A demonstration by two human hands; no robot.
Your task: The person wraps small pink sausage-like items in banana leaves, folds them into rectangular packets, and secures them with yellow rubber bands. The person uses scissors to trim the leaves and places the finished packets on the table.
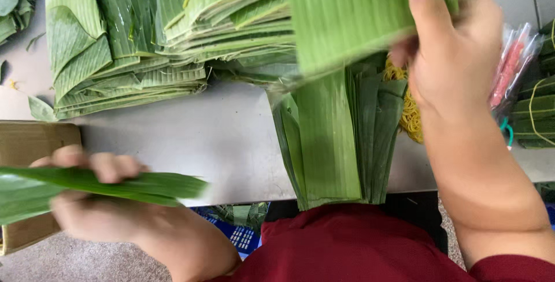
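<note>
My left hand (pixel 95 201) grips a folded green banana leaf (pixel 87 186) that sticks out to the left, low and off the table's front edge. My right hand (pixel 451 56) holds a wide flat banana leaf piece (pixel 347 10) raised above a neat stack of long leaf strips (pixel 335 137) lying on the grey table (pixel 219 137). The thumb lies on top of the leaf. The strip stack hangs slightly over the table's near edge.
Large piles of folded banana leaves (pixel 133 39) fill the back left. Yellow rubber bands (pixel 411 114) lie beside the strip stack. A plastic bag with red contents (pixel 509 68) and tied leaf bundles (pixel 537 108) sit at right. A cardboard box (pixel 29 149) stands at left.
</note>
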